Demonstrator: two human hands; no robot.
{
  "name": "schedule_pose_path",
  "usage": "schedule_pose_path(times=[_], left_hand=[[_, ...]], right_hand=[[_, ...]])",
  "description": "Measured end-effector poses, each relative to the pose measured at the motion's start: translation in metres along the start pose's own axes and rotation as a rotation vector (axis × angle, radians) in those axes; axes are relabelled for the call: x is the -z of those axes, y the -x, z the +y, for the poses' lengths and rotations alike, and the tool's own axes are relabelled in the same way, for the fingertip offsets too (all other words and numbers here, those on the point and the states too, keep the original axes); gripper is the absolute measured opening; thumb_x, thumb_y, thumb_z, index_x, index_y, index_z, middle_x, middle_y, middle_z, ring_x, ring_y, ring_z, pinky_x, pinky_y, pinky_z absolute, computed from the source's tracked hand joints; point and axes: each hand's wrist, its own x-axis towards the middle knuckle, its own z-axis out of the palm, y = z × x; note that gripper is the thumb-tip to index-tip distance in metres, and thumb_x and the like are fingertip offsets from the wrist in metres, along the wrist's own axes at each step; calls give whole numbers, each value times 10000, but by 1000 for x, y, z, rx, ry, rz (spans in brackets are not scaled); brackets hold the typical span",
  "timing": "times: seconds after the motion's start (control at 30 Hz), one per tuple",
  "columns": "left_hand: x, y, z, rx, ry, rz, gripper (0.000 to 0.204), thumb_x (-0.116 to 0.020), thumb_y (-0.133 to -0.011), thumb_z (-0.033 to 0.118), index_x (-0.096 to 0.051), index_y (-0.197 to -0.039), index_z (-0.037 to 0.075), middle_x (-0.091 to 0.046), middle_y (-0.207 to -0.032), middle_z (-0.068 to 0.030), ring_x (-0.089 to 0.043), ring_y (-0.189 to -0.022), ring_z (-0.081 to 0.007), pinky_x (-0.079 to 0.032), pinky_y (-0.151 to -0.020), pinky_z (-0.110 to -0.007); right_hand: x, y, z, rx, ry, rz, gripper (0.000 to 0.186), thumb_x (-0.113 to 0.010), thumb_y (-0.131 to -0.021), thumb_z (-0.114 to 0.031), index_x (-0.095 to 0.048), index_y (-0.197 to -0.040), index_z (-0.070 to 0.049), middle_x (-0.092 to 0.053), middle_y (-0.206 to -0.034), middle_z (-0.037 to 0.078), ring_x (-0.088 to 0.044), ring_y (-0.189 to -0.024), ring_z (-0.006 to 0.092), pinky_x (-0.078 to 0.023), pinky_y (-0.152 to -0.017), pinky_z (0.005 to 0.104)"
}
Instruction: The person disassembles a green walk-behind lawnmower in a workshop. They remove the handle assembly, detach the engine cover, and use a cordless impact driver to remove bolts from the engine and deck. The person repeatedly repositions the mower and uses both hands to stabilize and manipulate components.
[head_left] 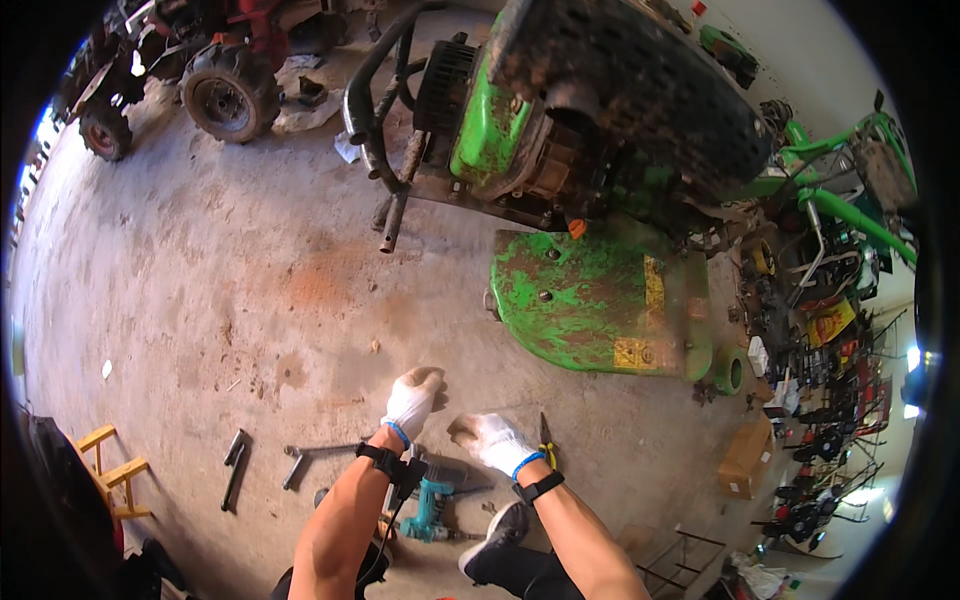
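Stained concrete floor fills a workshop, with a red tractor at upper left and machines crowding the right side. Across the top stands a dirty engine with green panels; below it, right of centre, lies a scuffed green cover, rounded at its left end.

Two hands in white gloves with blue cuffs reach in from the lower edge, apart from each other and short of the cover. The left hand is loosely curled, fingertips bent inward; the right hand is half closed, its fingers pointing toward the left one. Nothing shows in either, though a small item tucked inside could not be told.

Just right of the right hand are yellow-handled pliers. A teal drill lies between the forearms, a wrench left of it, and a folded bar farther left.

This looks like a pause between actions, no tool taken up. Gripping one would call for uncurling the fingers and reaching down to the floor.
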Motion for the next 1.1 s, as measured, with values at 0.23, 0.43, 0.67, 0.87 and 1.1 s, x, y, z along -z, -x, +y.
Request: schedule_pose_path(times=[0.23,0.43,0.67,0.87,1.1], left_hand=[[-16,-71,34,-175,-246,-104,345,-686,-1114,269,-761,-1319,1,-767,-1027,-79,-713,-819,-160,-626,-759,-321],[-33,-87,87,-343,-209,-149,317,-694,-1130,259,-754,-1305,3,-747,-1011,-53,-687,-803,-142,-615,-764,-311],[-27,-86,92,-485,-259,-231,338,-692,-1109,235,-753,-1328,-16,-783,-1083,-79,-714,-846,-162,-612,-780,-340],[33,-137,38,-480,-728,-104,368,-688,-1010,272,-812,-1260,32,-832,-1215,-201,-789,-1142,-396,-613,-997,-451],[72,-132,20,-397,-1006,-237,211,-702,-1003,175,-845,-1096,50,-834,-944,-143,-819,-785,-284,-661,-755,-403]], right_hand=[[10,-51,49,-114,137,31,493,-680,-1022,-558,-808,-1137,-96,-793,-1145,259,-740,-1105,499,-576,-958,580],[49,-53,24,51,295,137,431,-679,-1029,-505,-785,-1119,-97,-791,-1114,244,-733,-1101,497,-570,-938,595],[76,-44,-43,202,270,192,363,-661,-1076,-385,-761,-1280,-101,-789,-1233,217,-728,-1178,463,-581,-1004,545],[34,-44,42,-13,422,107,391,-648,-1031,-334,-760,-1296,-70,-778,-1278,243,-719,-1213,479,-578,-1054,558],[24,49,166,-365,426,142,367,-671,-1005,-325,-812,-1251,-91,-792,-1240,241,-751,-1165,456,-599,-1031,540]])
